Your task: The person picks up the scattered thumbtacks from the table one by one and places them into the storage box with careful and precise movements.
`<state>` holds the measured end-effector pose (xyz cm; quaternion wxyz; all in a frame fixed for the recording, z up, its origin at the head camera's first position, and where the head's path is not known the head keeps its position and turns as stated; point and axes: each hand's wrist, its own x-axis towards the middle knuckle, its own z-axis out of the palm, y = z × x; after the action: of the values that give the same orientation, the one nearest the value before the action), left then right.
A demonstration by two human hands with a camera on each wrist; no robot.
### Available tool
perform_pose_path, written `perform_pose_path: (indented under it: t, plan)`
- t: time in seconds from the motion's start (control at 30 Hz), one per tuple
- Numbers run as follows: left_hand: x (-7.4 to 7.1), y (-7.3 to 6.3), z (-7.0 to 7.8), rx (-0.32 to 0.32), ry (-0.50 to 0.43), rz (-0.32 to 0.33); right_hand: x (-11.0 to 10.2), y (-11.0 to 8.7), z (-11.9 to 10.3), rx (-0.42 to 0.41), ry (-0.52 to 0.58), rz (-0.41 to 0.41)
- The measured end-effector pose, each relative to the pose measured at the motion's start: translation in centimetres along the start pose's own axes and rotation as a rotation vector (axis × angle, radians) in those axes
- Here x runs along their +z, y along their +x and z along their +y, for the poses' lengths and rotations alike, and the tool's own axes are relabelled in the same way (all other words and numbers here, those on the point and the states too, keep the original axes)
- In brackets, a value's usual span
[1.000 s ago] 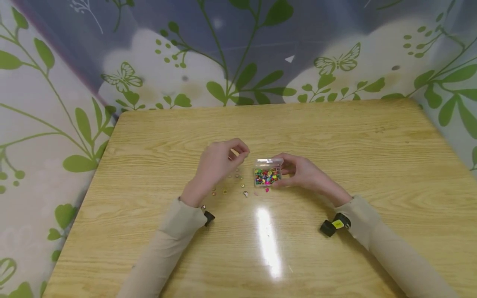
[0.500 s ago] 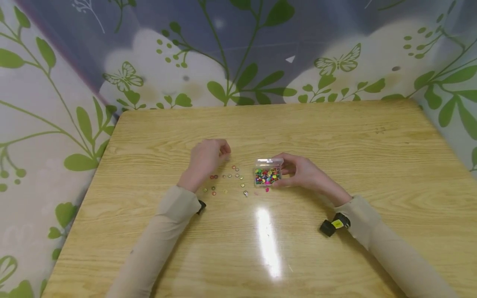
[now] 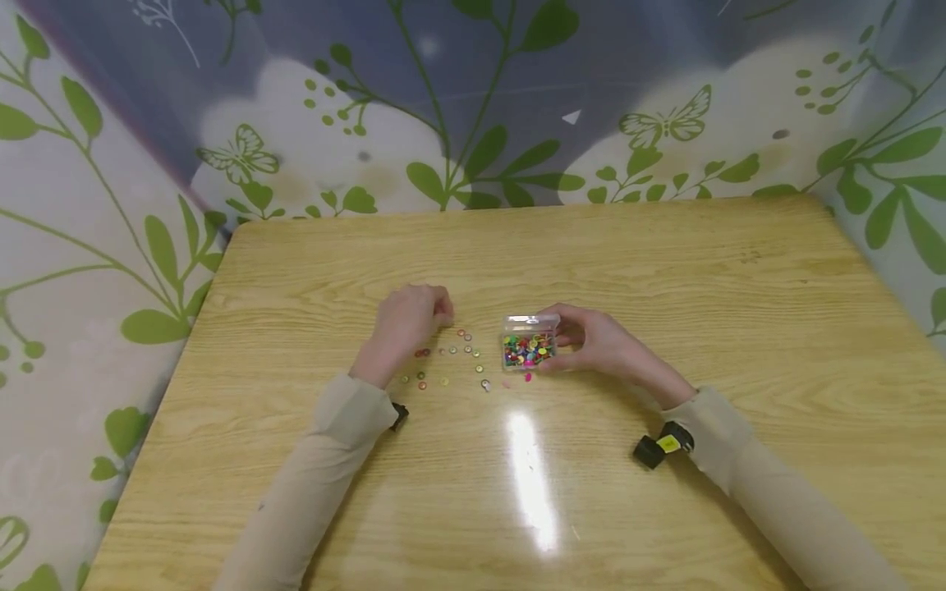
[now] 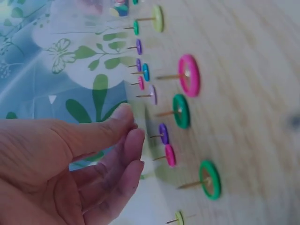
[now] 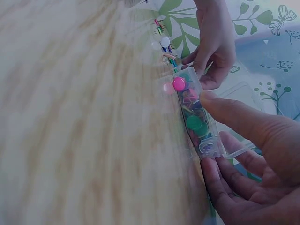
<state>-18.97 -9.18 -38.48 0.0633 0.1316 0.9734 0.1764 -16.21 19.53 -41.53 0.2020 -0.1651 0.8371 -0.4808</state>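
Two hands in view over the bench [image 3: 687, 271]. Left hand [image 3: 406, 324]: thumb and bent fingers [image 4: 127, 154] come together at the tips; cannot tell whether a pin sits between them. Right hand [image 3: 612, 346]: thumb and bent fingers hold one end of a clear plastic box [image 5: 213, 149].

Box rests on the bench, right of the left hand and well apart from it. Its lid [image 3: 530, 323] stands raised along the far side. Inside: a heap of coloured pins [image 3: 529, 351], mixed green, yellow, red, pink.

Loose pins [image 3: 479, 368] lie scattered between left hand and box, those in the left wrist view heads down, points up. Same view: purple pin [image 4: 163, 134] just beside the left fingertips; green pin [image 4: 181, 111] and larger-looking pink pin [image 4: 190, 75] near.

Further out: black device [image 3: 649, 452] at the right wrist, tan sleeves [image 3: 746, 460] on both arms, glare streak on the bench's near part. Beyond the far edge, wall [image 3: 384, 131] printed with green leaves and butterflies.
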Motion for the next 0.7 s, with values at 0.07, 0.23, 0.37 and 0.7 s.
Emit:
perform_pose_path:
  t: [0.07, 0.23, 0.37, 0.7]
  plan:
    - [-0.1, -0.2, 0.0, 0.002, -0.033, 0.019, 0.0, 0.0, 0.0, -0.003, -0.001, 0.001]
    - [-0.2, -0.7, 0.3, 0.036, -0.088, 0.067, 0.1, 0.1, 0.0, 0.001, 0.003, 0.006]
    - [-0.3, -1.1, 0.8, 0.080, -0.111, 0.079, 0.0, 0.0, 0.0, -0.001, 0.003, 0.004]
    - [0.0, -2.1, 2.5, 0.171, -0.131, 0.032, 0.1, 0.0, 0.0, 0.009, 0.010, 0.002]
